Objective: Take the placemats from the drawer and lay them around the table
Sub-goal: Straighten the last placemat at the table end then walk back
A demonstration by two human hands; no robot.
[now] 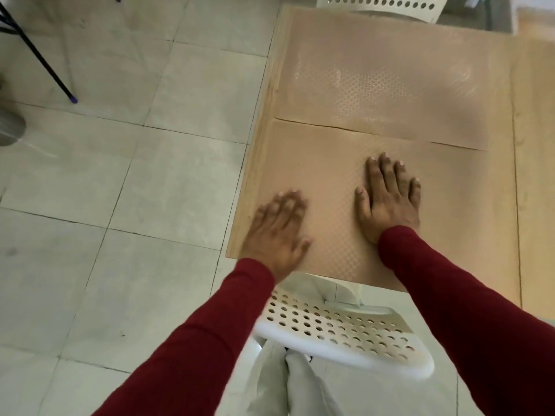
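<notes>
Two tan textured placemats lie side by side on the light wooden table [531, 163]. The near placemat [327, 175] reaches the table's front edge; the far placemat [384, 85] lies just beyond it, their edges touching. My left hand [277, 228] rests flat on the near mat's left front part, fingers spread, slightly blurred. My right hand [387, 199] lies flat on the same mat near its middle, fingers apart. Neither hand grips anything. No drawer is in view.
A white perforated chair [339, 328] stands directly below me at the table's front edge. Another white perforated chair [381, 4] is at the far side. Tiled floor [120, 175] lies to the left, with a black stand leg [39, 55] at the upper left.
</notes>
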